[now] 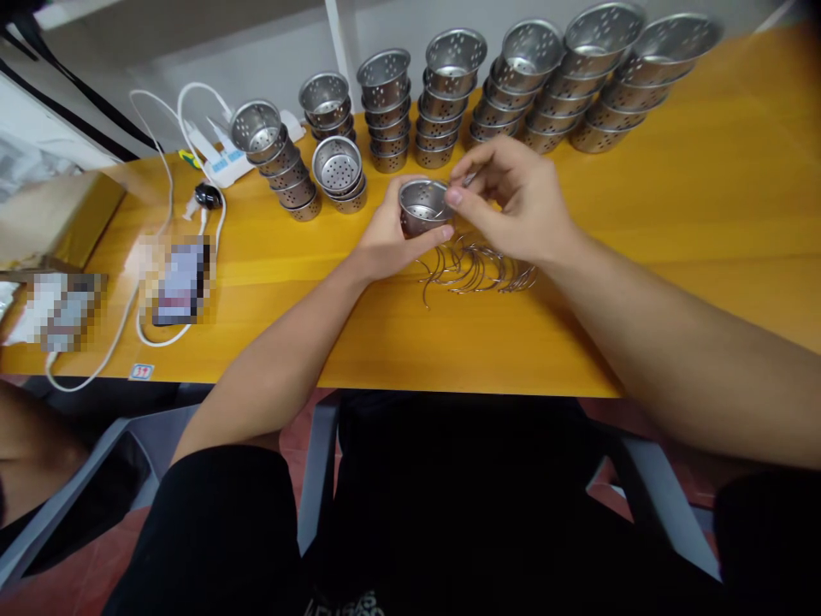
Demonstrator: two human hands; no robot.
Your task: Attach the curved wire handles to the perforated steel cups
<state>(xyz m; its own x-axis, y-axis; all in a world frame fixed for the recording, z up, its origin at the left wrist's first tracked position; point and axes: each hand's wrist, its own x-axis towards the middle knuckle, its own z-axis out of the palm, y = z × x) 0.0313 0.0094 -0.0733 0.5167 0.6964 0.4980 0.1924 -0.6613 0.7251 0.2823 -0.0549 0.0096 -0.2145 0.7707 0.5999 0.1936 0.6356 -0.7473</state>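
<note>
A small perforated metal cup (423, 207) sits in my left hand (394, 235), its open top tilted toward me. My left fingers and thumb wrap round its sides. Over the cup's right rim, my right hand (513, 201) pinches a thin curved wire (467, 180), which seems to reach the rim; its far end is hard to make out. Beneath my hands, a loose pile of curved metal wires (478, 269) lies on the yellow table.
Stacks of perforated metal cups (452, 103) stand along the back of the table (256, 291). To the left are a power strip (227, 162) with white cables, a phone (183, 282) and a cardboard box (70, 218). A person's bare limb (32, 453) shows at lower left.
</note>
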